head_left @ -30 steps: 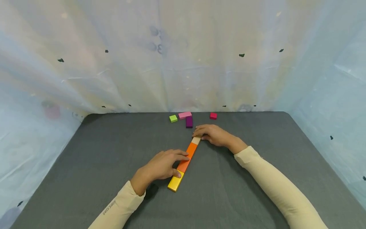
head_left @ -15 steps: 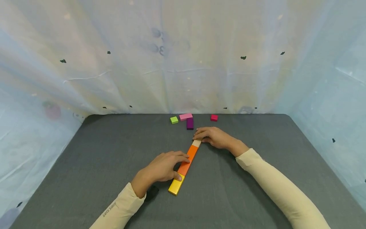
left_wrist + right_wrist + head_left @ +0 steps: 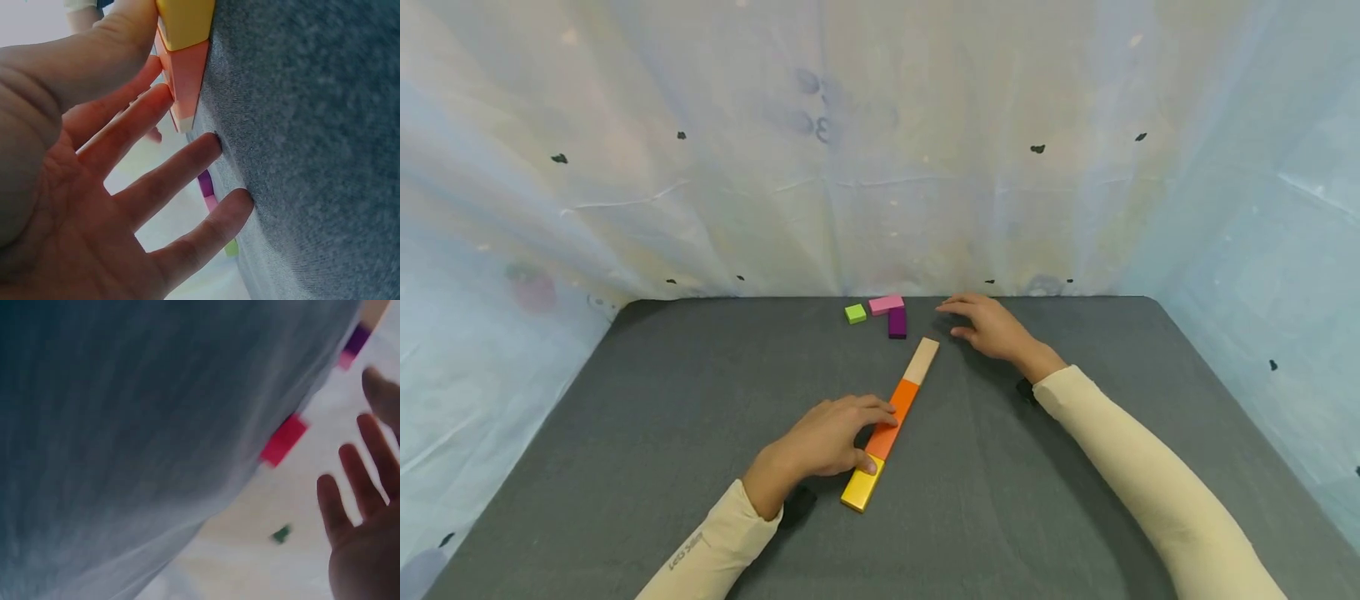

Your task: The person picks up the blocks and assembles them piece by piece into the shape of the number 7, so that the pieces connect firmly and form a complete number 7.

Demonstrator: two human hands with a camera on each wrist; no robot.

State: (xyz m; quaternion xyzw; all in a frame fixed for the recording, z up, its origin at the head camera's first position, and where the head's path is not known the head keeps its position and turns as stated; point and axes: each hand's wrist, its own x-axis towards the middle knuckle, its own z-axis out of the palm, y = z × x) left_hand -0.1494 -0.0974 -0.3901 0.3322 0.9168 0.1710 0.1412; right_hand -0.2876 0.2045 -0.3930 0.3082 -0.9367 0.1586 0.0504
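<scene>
A straight row of blocks runs diagonally across the table: yellow block [image 3: 856, 495] nearest, orange section [image 3: 905, 397] in the middle, pale wooden block [image 3: 922, 360] at the far end. My left hand [image 3: 823, 433] rests on the row, thumb on the yellow block and fingertips on the orange part; the left wrist view shows its fingers extended and spread. Beyond the row's far end, my right hand [image 3: 996, 331] reaches out with fingers extended, holding nothing. It hides the red block in the head view; in the right wrist view that red block [image 3: 284, 440] stands apart from the fingers.
Near the table's back edge lie a green block [image 3: 855, 314], a pink block [image 3: 886, 305] and a purple block [image 3: 897, 323], close together. A pale plastic sheet [image 3: 895, 167] hangs behind the grey cloth-covered table [image 3: 700, 375] and along both sides.
My right hand has left the wooden block and moved back and to the right, over where the red block showed. My left hand stays in place on the row.
</scene>
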